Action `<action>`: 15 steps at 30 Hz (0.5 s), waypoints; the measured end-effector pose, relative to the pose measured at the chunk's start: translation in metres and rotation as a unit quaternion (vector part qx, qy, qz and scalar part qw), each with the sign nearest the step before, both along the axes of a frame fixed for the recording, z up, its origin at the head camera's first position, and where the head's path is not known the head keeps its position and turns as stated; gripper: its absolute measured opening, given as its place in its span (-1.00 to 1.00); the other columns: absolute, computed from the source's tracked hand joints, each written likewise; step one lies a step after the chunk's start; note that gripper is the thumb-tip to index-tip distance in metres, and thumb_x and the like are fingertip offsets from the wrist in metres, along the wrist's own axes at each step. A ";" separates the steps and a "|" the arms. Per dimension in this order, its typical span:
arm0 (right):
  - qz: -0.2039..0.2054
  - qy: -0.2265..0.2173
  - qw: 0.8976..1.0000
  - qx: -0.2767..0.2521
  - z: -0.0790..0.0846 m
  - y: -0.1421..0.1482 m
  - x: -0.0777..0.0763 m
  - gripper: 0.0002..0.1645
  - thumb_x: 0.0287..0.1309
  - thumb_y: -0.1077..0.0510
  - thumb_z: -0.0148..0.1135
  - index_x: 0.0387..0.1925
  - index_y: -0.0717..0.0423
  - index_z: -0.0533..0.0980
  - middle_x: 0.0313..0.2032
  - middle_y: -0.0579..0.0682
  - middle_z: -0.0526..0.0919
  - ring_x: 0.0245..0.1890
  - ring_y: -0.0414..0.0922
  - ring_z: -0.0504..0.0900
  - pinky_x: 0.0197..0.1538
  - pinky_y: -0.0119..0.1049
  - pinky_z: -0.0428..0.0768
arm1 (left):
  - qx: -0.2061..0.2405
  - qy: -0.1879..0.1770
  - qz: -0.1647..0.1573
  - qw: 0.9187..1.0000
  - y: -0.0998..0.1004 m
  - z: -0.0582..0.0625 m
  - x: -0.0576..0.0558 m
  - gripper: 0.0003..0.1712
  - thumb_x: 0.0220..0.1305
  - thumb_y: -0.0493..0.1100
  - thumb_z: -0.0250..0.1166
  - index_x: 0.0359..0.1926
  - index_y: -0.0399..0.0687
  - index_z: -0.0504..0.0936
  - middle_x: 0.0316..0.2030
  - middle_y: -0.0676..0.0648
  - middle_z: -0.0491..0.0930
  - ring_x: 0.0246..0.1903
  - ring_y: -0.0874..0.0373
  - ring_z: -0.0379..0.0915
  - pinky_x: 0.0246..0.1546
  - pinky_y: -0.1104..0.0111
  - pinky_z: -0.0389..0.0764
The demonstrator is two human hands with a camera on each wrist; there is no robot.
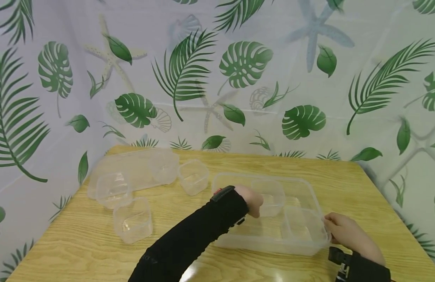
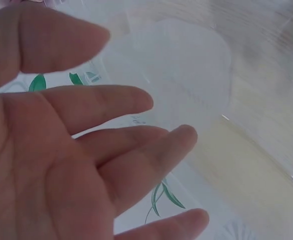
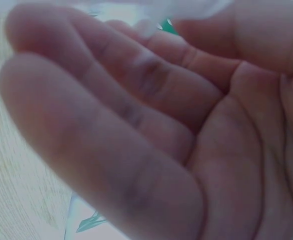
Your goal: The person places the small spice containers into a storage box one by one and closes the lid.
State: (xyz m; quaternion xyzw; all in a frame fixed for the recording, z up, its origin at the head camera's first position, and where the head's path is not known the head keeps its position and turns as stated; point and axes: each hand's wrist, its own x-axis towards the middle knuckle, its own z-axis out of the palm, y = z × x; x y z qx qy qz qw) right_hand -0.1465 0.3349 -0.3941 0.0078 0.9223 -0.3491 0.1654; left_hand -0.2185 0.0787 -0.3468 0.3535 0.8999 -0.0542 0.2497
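A large clear plastic container sits on the wooden table, with a small clear container in its back part and another small container in its front right corner. My left hand is over the large container, beside the back small one. In the left wrist view its fingers are spread and relaxed, with a translucent container wall just beyond the fingertips. At the large container's right side, my right hand holds the rim, thumb above and fingers curved below.
On the left lies a large translucent lid. Around and on it are several small clear containers, including one at the front and one near the middle. A leaf-patterned cloth hangs behind the table.
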 end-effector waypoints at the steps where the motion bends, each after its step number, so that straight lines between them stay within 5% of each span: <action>1: 0.000 0.000 1.000 0.000 0.000 0.000 0.000 -0.52 0.32 0.18 -0.26 0.00 0.60 0.22 -0.36 0.10 0.48 -0.39 -0.09 0.49 -0.35 -0.19 0.52 | 0.000 0.002 -0.002 1.000 0.001 -0.001 0.000 -0.75 0.11 -0.26 0.06 -0.64 -0.06 0.24 -0.54 0.03 0.33 -0.62 0.21 0.09 -0.61 0.44 0.11; 7: -0.002 -0.001 1.000 0.005 0.000 0.000 0.000 -0.54 0.31 0.18 -0.26 -0.02 0.57 0.25 -0.36 0.09 0.48 -0.41 -0.10 0.49 -0.37 -0.21 0.51 | -0.009 0.028 -0.026 0.999 0.010 -0.005 0.001 -0.72 0.11 -0.21 0.09 -0.67 -0.05 0.24 -0.56 0.05 0.29 -0.62 0.22 0.08 -0.64 0.45 0.10; 11: -0.005 0.001 1.000 0.010 0.000 0.000 0.000 -0.53 0.31 0.17 -0.25 -0.01 0.57 0.25 -0.33 0.09 0.49 -0.40 -0.10 0.50 -0.36 -0.20 0.52 | -0.024 0.056 -0.032 0.998 0.016 -0.006 0.002 -0.82 0.12 -0.19 0.10 -0.59 -0.06 0.42 -0.09 0.04 0.42 -0.57 0.22 0.15 -0.64 0.46 0.14; 15: -0.007 0.003 1.000 0.012 0.000 -0.001 0.000 -0.54 0.30 0.19 -0.26 -0.01 0.57 0.25 -0.45 0.05 0.46 -0.50 -0.10 0.45 -0.42 -0.23 0.49 | -0.024 0.055 -0.025 0.998 0.020 -0.008 0.003 -0.89 0.13 -0.19 0.09 -0.42 -0.05 0.55 0.25 -0.02 0.13 -0.62 0.24 0.11 -0.66 0.47 0.12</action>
